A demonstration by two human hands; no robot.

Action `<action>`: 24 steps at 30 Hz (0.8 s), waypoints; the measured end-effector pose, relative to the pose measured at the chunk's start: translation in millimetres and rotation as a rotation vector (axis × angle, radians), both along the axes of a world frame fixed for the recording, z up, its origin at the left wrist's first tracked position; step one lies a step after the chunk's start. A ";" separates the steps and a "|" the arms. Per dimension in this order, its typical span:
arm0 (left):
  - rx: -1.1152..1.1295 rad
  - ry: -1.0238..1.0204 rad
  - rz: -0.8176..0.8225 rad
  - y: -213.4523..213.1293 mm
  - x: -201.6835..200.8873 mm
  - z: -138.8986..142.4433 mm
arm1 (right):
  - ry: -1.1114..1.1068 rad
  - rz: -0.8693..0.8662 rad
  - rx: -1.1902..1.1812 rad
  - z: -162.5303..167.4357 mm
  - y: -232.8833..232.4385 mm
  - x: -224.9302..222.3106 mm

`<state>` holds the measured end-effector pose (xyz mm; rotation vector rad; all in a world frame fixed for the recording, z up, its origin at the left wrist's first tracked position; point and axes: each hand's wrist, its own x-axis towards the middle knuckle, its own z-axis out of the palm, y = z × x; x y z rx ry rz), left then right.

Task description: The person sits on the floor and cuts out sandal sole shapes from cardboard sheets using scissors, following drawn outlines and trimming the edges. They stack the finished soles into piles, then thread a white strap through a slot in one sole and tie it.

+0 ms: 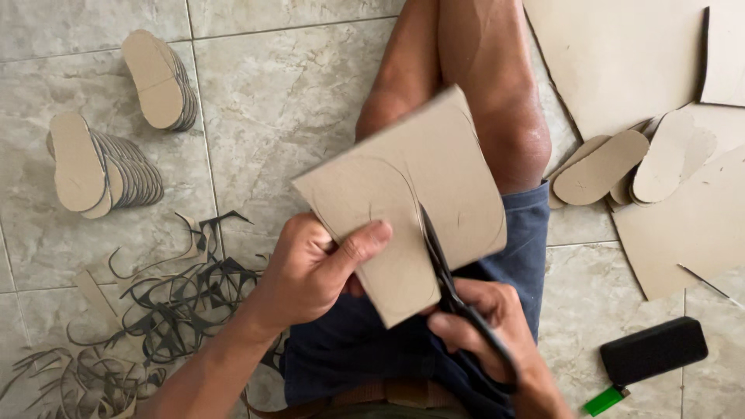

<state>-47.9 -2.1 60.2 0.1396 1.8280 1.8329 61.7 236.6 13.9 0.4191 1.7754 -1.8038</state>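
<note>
Offcut strips [167, 310] left; bare tiles [287, 85] ahead

Tiled floor [279, 101] w/ cutouts, scraps & sheets on it.

Grey marbled tiles, thin grout lines. Upper left: 2 fanned stacks of sole-shaped cardboard cutouts [159, 77] [101, 167]. Lower left: tangle of thin dark trimmings [167, 299], curled strips, spreading to the btm edge. Right side: large tan cardboard sheets [613, 54] overlapping each other, w/ more sole cutouts [601, 167] lying on them. Btm right: black oblong block [653, 349], green lighter [605, 400] just beside it.
</note>
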 end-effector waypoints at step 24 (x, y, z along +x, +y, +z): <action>-0.035 0.108 -0.145 -0.9 -8.4 15.4 | 0.075 0.131 -0.358 6.6 2.6 1.0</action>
